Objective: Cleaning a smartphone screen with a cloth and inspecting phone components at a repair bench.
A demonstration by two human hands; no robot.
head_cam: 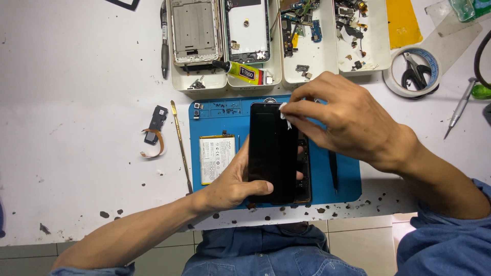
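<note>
A black phone screen panel (272,148) lies lengthwise over a phone frame on the blue work mat (232,116). My left hand (232,181) grips the panel's near left edge, thumb across its lower face. My right hand (340,120) pinches a small white wipe (284,113) against the panel's far right corner. A flat white battery (217,157) rests on the mat just left of the panel. Black tweezers (333,171) lie on the mat to the right, partly under my right wrist.
White trays (279,71) at the back hold phone housings, small parts and a yellow glue tube (244,72). A thin metal pry tool (181,145) and a small flex-cable part (155,130) lie left of the mat. A tape roll with scissors (414,71) and a screwdriver (460,107) sit right.
</note>
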